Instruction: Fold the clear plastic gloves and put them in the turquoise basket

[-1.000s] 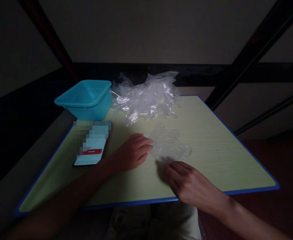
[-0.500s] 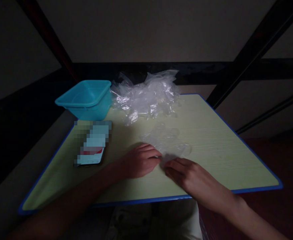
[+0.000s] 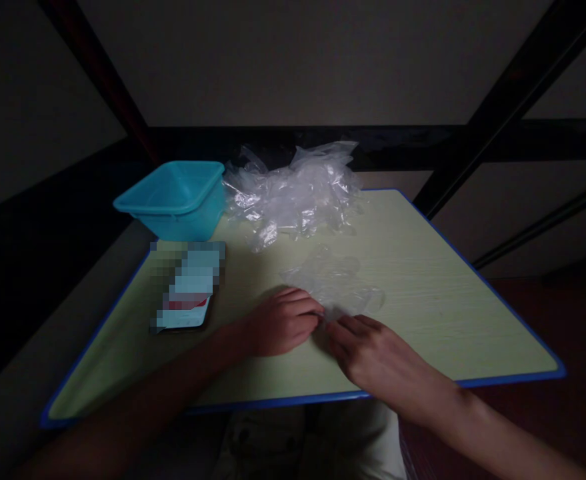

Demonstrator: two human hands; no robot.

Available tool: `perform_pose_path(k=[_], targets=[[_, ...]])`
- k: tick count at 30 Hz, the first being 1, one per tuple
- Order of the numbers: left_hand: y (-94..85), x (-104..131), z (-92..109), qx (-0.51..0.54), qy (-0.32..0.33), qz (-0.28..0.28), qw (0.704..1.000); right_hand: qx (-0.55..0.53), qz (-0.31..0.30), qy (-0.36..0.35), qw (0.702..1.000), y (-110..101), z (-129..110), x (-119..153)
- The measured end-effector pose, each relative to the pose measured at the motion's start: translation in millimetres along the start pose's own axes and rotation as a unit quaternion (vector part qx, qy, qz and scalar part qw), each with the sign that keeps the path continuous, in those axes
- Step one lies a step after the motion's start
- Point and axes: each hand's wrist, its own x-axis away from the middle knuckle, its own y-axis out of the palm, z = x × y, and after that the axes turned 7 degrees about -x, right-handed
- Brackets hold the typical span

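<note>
A thin, see-through disposable plastic glove (image 3: 330,277) lies flat on the table, its finger parts spread away from me. My left hand (image 3: 287,321) is closed at the glove's near end, with fingertips pinched on its edge. Close beside it on the right, my right hand (image 3: 365,350) also pinches that near end, its fingers bent and pressed together. The fingertips of both hands almost meet, and they partly cover the glove's edge. Farther back sits a crumpled heap of clear plastic gloves (image 3: 297,197), shiny and tangled.
A turquoise plastic basket (image 3: 187,223) stands at the table's back left. In front of it lies a phone (image 3: 190,287) with a lit, blurred screen. The pale wood-look table (image 3: 423,280) has a blue edge. Behind it rises a wall with dark beams.
My right hand has moved slightly left and up, closer to my left hand. My left hand stays almost in place. The view has shifted very slightly.
</note>
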Motion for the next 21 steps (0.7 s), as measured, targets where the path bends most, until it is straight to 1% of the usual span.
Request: perform_pose_path(k=[2,5,6,8,11,14,17,21], targets=[[0.2,0,-1,-0.002,0.000,-0.004,1.000,-0.078,-0.016,0.020,0.997,-3,11,3],[1.4,1,-2,-0.004,0.000,0.003,1.000,-0.224,-0.034,0.069,0.972,-7,25,8],[1.9,1,-2,-0.004,0.002,0.005,1.000,-0.256,-0.036,0.079,0.963,-8,27,9],[2.7,1,-2,-0.007,0.005,0.005,1.000,-0.278,-0.040,0.086,0.956,-10,27,10],[3.1,1,-2,-0.008,0.002,-0.003,1.000,-0.245,-0.053,0.091,0.964,-12,21,8],[2.2,1,-2,-0.010,0.002,-0.007,1.000,-0.200,-0.063,0.081,0.974,-14,14,3],[0.7,0,-1,-0.018,0.005,-0.010,1.000,-0.155,-0.071,0.068,0.983,-13,11,-1],[-0.2,-1,-1,-0.031,0.010,-0.011,0.999,-0.094,-0.097,0.068,0.989,-12,9,-5]])
